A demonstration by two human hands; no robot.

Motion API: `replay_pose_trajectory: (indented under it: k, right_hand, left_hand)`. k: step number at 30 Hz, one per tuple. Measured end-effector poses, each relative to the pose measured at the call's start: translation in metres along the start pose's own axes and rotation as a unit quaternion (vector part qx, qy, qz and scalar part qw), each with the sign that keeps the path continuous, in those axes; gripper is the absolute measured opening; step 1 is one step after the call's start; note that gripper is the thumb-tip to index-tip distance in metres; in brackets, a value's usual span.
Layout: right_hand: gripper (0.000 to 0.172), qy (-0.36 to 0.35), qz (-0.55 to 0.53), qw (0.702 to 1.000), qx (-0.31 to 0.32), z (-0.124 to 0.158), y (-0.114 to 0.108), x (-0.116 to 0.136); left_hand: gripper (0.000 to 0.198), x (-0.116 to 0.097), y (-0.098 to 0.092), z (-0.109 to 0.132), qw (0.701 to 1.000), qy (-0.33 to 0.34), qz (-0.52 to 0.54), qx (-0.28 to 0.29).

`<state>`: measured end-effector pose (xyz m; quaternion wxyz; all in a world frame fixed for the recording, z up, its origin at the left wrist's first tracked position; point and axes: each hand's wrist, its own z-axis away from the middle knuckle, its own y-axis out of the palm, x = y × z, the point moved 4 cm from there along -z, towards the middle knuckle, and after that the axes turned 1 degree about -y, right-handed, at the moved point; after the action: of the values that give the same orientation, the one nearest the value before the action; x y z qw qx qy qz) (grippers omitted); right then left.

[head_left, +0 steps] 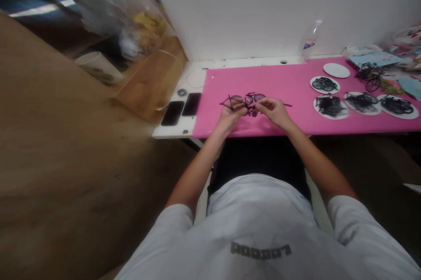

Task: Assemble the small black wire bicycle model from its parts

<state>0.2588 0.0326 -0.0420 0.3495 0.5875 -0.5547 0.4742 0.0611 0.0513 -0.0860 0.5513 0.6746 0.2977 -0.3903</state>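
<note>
A small black model bicycle, with a thin frame and two wheels, lies on the pink mat right in front of me. My left hand is closed on the frame at its left side. My right hand pinches a thin black part at the model's right side, with a slim rod sticking out to the right. Both hands rest on the mat near its front edge.
Several white plates with black model parts sit at the right, plus one bare plate and an assembled model bicycle. Two dark phones lie left of the mat. A plastic bottle leans against the white wall.
</note>
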Motion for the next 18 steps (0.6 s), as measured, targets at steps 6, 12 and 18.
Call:
replay_pose_trajectory:
  k: [6,12,18]
  right_hand:
    - [0.049,-0.01,0.003,1.0,-0.021,0.0023,0.0029,-0.0042]
    - [0.051,-0.01,0.001,1.0,-0.025,0.0029,0.0053,-0.0047]
    - [0.053,-0.013,0.002,1.0,-0.023,0.0032,0.0064,-0.0035]
  left_hand:
    - [0.061,-0.0001,0.0066,0.0017,1.0,0.027,-0.005,0.016]
    - [0.059,0.0028,0.0078,0.0011,0.999,0.028,-0.021,0.016]
    - [0.059,0.0026,0.008,0.0015,0.999,0.033,-0.015,0.015]
